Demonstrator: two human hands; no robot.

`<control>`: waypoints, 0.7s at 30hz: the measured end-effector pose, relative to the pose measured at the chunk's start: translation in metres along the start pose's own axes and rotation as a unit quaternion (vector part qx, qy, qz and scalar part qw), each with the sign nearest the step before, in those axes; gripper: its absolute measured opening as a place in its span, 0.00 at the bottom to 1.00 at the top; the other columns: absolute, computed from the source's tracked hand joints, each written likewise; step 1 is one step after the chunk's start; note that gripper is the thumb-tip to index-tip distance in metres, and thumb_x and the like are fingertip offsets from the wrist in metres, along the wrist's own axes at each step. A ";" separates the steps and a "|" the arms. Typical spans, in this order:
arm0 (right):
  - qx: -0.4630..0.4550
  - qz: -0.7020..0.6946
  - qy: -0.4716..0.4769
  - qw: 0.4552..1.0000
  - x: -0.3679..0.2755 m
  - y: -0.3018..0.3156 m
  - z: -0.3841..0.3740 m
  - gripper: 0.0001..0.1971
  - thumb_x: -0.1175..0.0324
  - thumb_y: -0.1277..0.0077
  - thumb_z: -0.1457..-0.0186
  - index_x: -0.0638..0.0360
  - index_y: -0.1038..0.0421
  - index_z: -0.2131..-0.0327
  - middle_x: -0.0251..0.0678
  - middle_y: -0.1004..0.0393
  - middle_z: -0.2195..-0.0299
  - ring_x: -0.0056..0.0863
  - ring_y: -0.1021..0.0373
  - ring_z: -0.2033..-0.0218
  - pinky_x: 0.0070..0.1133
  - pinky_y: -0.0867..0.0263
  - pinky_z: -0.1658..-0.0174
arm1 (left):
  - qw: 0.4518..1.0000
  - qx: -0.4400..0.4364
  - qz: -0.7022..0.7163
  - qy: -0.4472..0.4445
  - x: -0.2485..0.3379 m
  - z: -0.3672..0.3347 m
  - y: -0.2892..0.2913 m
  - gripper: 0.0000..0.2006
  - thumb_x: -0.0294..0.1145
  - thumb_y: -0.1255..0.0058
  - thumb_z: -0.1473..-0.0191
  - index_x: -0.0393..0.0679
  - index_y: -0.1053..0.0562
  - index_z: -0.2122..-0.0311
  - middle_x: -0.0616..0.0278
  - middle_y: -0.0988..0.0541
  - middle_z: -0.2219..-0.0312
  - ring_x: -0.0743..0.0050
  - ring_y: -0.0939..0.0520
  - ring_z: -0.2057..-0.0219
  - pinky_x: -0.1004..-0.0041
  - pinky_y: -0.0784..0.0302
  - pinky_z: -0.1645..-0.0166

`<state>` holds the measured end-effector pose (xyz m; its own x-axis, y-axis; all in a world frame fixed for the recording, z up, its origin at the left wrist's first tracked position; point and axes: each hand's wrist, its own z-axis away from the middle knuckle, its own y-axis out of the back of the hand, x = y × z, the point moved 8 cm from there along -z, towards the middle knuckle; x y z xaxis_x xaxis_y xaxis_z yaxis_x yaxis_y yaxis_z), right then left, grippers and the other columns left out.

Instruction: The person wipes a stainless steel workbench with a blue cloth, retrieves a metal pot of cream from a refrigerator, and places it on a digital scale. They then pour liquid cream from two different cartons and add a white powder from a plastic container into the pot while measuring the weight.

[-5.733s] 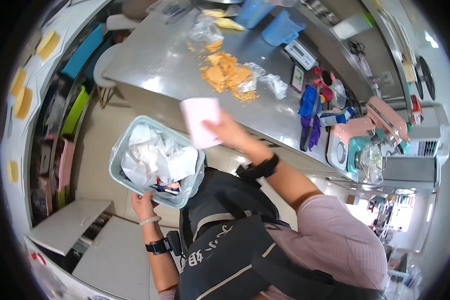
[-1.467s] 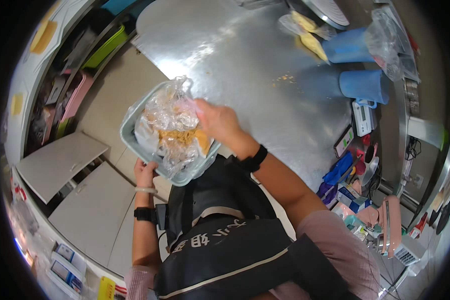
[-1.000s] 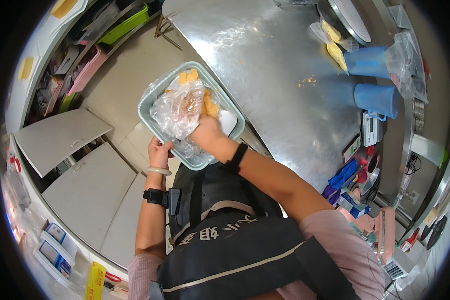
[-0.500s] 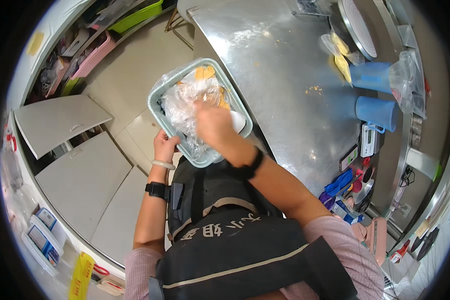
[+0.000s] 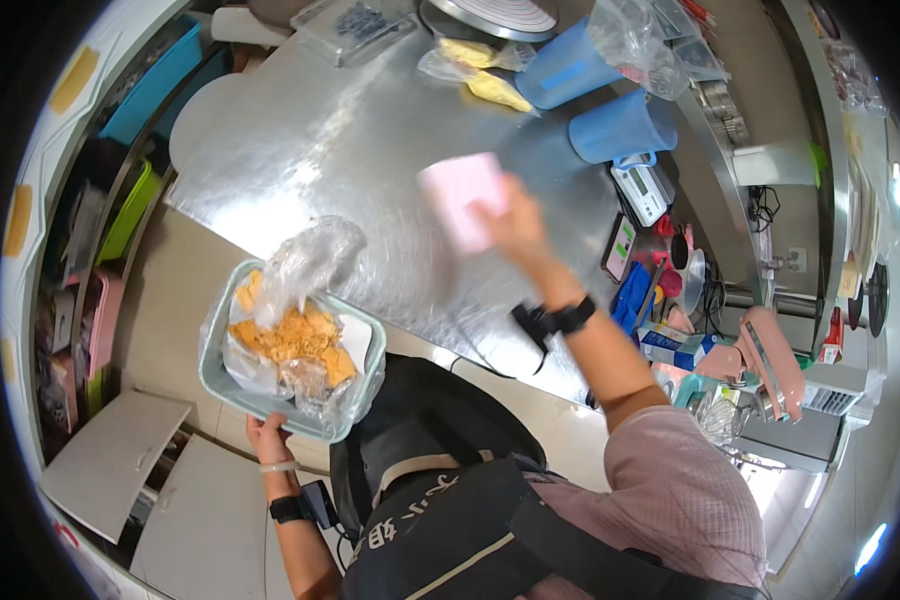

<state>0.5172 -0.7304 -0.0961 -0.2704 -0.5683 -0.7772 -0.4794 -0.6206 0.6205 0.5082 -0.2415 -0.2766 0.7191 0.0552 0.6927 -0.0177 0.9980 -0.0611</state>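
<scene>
A pale green bin point(image 5: 363, 408), lined with a clear bag, tilts beside the table edge. Crumbled orange-yellow food scraps point(image 5: 292, 337), white paper and crumpled clear plastic film point(image 5: 315, 255) fill it, the film sticking up over the rim toward the table. My left hand point(image 5: 268, 437) is closed on the bin's near rim. Over the steel table point(image 5: 370, 150), my right hand point(image 5: 513, 222) grips a flat pink rectangular piece point(image 5: 465, 200); motion blurs it, so I cannot tell whether it is a scraper or a cloth.
Yellow-filled piping bags point(image 5: 498, 91), blue jugs point(image 5: 610, 127), a scale point(image 5: 642, 190) and a phone point(image 5: 619, 246) line the table's far and right sides. A pink stand mixer point(image 5: 770, 365) stands at right. Shelves with bins and an ajar cabinet door point(image 5: 110, 450) are at left.
My right hand has left the bin's contents and is now over the table with the pink piece. The view has turned toward the table; my left hand still grips the bin.
</scene>
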 end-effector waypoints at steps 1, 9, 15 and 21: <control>0.064 0.109 0.028 0.992 0.036 0.043 -0.020 0.16 0.70 0.45 0.56 0.65 0.34 0.64 0.42 0.26 0.72 0.28 0.29 0.72 0.23 0.33 0.69 | 1.000 -0.003 0.008 0.004 -0.001 0.000 0.001 0.14 0.19 0.56 0.62 0.41 0.33 0.65 0.66 0.28 0.74 0.78 0.26 0.77 0.81 0.30 0.78; 0.035 0.087 -0.037 0.995 0.124 0.012 -0.062 0.19 0.71 0.45 0.58 0.66 0.34 0.61 0.40 0.26 0.69 0.26 0.30 0.67 0.23 0.34 0.63 | 1.000 -0.005 0.006 0.017 0.000 -0.003 0.003 0.13 0.18 0.57 0.62 0.41 0.33 0.67 0.66 0.29 0.76 0.76 0.27 0.78 0.79 0.30 0.79; -0.141 0.048 0.004 0.989 -0.031 -0.145 0.051 0.20 0.64 0.44 0.58 0.61 0.34 0.61 0.50 0.29 0.68 0.45 0.31 0.65 0.29 0.35 0.63 | 1.000 0.010 0.000 0.015 0.015 0.004 -0.006 0.14 0.19 0.56 0.62 0.39 0.33 0.65 0.64 0.27 0.75 0.74 0.25 0.77 0.77 0.26 0.76; -0.036 0.081 -0.018 0.996 -0.058 -0.107 0.030 0.18 0.68 0.51 0.55 0.58 0.37 0.57 0.44 0.28 0.74 0.45 0.31 0.73 0.32 0.34 0.71 | 1.000 0.011 -0.014 0.009 0.016 0.000 0.000 0.14 0.20 0.55 0.63 0.38 0.32 0.65 0.62 0.25 0.75 0.73 0.23 0.77 0.74 0.24 0.75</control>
<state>0.5594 -0.6147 -0.1206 -0.3705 -0.6448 -0.6685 -0.3669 -0.5596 0.7431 0.5195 -0.2407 -0.2656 0.7316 0.0263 0.6812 -0.0125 0.9996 -0.0252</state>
